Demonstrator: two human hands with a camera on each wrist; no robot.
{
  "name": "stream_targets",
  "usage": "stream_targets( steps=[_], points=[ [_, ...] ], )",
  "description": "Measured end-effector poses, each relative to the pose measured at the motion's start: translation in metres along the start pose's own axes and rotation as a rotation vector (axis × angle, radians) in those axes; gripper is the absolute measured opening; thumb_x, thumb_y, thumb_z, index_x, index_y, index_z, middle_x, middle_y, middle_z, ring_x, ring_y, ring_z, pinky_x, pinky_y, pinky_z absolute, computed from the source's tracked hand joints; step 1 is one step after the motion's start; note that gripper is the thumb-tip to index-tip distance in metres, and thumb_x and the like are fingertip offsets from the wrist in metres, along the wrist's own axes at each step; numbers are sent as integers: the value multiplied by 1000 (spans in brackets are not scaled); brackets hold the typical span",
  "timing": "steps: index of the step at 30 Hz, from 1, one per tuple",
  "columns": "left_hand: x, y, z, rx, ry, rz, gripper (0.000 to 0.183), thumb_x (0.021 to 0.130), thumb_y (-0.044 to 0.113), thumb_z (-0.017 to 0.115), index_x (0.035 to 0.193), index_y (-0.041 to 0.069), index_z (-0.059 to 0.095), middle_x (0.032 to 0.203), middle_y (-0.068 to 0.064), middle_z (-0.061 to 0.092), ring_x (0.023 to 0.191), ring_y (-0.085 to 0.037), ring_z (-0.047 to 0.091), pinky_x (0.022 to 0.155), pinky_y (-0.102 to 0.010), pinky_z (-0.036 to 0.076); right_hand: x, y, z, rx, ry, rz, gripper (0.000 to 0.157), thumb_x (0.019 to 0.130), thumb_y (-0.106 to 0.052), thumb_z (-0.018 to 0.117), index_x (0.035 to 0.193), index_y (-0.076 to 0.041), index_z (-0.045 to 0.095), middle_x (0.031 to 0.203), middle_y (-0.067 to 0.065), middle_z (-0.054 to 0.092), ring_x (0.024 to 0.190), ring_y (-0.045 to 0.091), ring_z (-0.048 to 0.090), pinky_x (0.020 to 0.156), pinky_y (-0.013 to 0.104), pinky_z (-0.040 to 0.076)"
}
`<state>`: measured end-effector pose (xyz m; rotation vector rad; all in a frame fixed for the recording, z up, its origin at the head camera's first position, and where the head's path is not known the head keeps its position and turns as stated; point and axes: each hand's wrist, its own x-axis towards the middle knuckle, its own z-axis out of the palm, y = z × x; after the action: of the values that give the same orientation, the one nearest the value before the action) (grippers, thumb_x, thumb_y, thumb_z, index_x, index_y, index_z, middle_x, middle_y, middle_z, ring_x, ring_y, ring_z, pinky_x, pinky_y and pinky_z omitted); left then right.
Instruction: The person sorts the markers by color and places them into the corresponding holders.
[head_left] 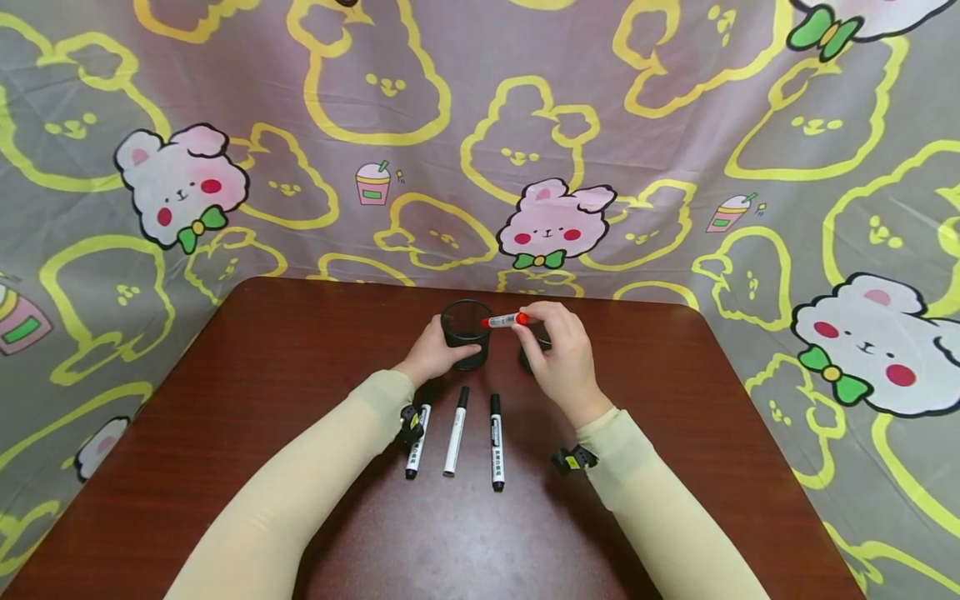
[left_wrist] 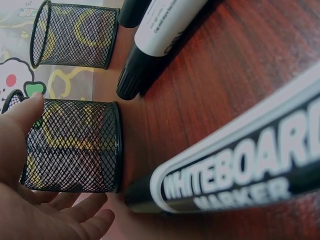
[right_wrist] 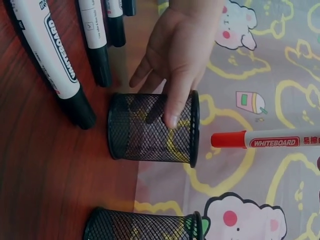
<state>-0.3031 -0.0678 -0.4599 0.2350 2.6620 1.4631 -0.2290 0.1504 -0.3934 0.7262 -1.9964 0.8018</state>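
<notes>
My left hand [head_left: 438, 350] grips a black mesh cup [head_left: 466, 333] standing on the brown table [head_left: 300, 350], thumb on one side and fingers on the other. In the left wrist view that hand [left_wrist: 30, 190] wraps round the cup [left_wrist: 75, 145]. My right hand [head_left: 536, 323] pinches a red whiteboard marker [head_left: 507, 320] lying level, its red cap just over the cup's rim. The right wrist view shows the red marker [right_wrist: 265, 139] beside the mouth of the cup [right_wrist: 152, 127], outside it, with the left hand [right_wrist: 180, 50] on the cup.
A second mesh cup [head_left: 528, 357] stands right of the first, partly hidden by my right hand, and also shows as the second cup [left_wrist: 75, 35] and second cup [right_wrist: 145, 225]. Three black whiteboard markers [head_left: 456, 432] lie side by side between my forearms. Patterned cloth [head_left: 675, 125] surrounds the table.
</notes>
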Motion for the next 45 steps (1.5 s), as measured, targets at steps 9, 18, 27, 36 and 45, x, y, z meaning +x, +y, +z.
stream_targets(
  steps=[9, 18, 27, 36, 45],
  points=[
    [-1, 2, -1, -20, -6, 54, 83, 88, 28, 84, 149, -5, 38, 147, -26, 51, 134, -38, 54, 114, -54, 41, -1, 1, 10, -20, -69, 1, 29, 90, -13, 80, 114, -4, 67, 107, 11, 70, 96, 26, 65, 88, 44, 51],
    [2, 1, -1, -22, -4, 43, 86, 88, 29, 83, 152, -3, 35, 150, -26, 48, 137, -38, 51, 116, -53, 39, 2, 1, 13, -19, -110, 36, 29, 91, -12, 80, 116, -5, 67, 105, 10, 69, 92, 28, 64, 84, 43, 49],
    [2, 0, -2, -29, -12, 98, 75, 89, 25, 83, 148, 2, 44, 146, -24, 53, 133, -36, 56, 114, -53, 41, 3, 4, 20, -19, -152, 61, 27, 92, -13, 78, 115, -6, 67, 103, 8, 69, 90, 25, 65, 85, 42, 51],
    [3, 0, -1, -39, -11, 135, 68, 88, 21, 84, 145, 3, 50, 142, -24, 58, 131, -35, 58, 114, -51, 42, 2, 6, 28, -35, -195, 130, 24, 94, -17, 77, 114, -7, 68, 105, 8, 70, 94, 24, 67, 87, 45, 52],
    [0, 0, -2, -14, -11, 96, 74, 89, 25, 82, 147, 0, 44, 145, -26, 52, 132, -37, 55, 114, -52, 41, 0, 6, 35, -56, -247, 196, 22, 94, -19, 77, 112, -10, 68, 103, 6, 71, 94, 24, 68, 88, 48, 52]
  ],
)
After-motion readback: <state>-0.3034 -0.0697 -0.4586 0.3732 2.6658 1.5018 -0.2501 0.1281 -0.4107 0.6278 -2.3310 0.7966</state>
